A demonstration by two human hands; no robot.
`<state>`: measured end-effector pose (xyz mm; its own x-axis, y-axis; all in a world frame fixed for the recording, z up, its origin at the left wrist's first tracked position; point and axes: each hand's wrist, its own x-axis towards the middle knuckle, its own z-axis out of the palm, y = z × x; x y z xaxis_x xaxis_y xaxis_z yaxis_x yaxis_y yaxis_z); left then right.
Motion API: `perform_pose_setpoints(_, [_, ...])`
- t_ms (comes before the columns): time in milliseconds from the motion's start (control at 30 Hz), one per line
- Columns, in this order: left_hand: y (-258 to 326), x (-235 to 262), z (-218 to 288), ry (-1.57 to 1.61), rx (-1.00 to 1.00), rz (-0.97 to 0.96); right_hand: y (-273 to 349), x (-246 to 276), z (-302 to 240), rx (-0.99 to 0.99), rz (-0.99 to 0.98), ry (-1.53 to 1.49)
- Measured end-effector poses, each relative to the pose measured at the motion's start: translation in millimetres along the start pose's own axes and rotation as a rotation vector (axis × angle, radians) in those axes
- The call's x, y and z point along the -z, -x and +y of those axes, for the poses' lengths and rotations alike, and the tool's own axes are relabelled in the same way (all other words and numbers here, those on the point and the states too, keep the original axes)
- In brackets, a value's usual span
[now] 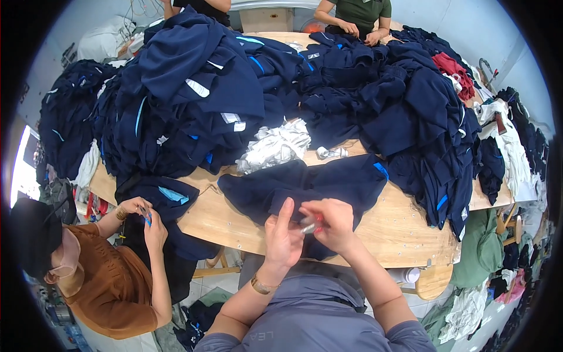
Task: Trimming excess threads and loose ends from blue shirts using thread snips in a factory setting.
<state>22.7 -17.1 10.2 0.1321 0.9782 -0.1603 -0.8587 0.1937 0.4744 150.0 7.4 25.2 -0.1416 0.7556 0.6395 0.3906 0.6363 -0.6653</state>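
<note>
My left hand [283, 242] is raised over a navy garment [258, 190], its thumb stretched upward and apart from the partly curled fingers. Nothing shows in it. Close beside it, my right hand [335, 222] is closed around small thread snips [309, 225] with red and silver parts, blurred by motion. The navy garment lies spread on the table in front of me and hangs over the near edge, with a bright blue strip [381, 171] at its right end. Part of it is hidden behind my hands.
Big heaps of navy garments [176, 64] cover the wooden table [399, 232]. A pile of white labels [275, 146] and a small white roll [332, 153] lie beyond my garment. At left a co-worker [111, 264] handles navy cloth; another co-worker [360, 17] sits across.
</note>
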Motion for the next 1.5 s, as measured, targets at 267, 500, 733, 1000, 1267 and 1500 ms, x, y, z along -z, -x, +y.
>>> perform_pose_setpoints(267, [-2.7,-16.0,5.3,-0.092,0.023,0.094,12.0,10.0,4.5,0.264,-0.048,0.087])
perform_pose_setpoints(500, [-3.4,-17.5,4.7,-0.057,-0.028,0.114,10.0,17.7,8.0,-0.071,0.015,0.159])
perform_pose_setpoints(733, [-3.7,-16.6,2.6,-0.095,-0.079,0.107,9.8,18.1,12.0,0.002,-0.040,0.385])
perform_pose_setpoints(1000, [-3.0,-17.9,-0.1,-0.112,-0.103,0.097,8.2,20.5,10.5,0.029,-0.093,0.482])
perform_pose_setpoints(1267, [-4.5,-11.6,-4.1,-0.141,-0.145,0.083,6.1,24.4,9.9,-0.007,-0.164,0.485])
perform_pose_setpoints(1500, [-4.8,-8.3,-3.0,-0.132,-0.132,0.126,11.5,21.7,8.9,-0.027,-0.166,0.434])
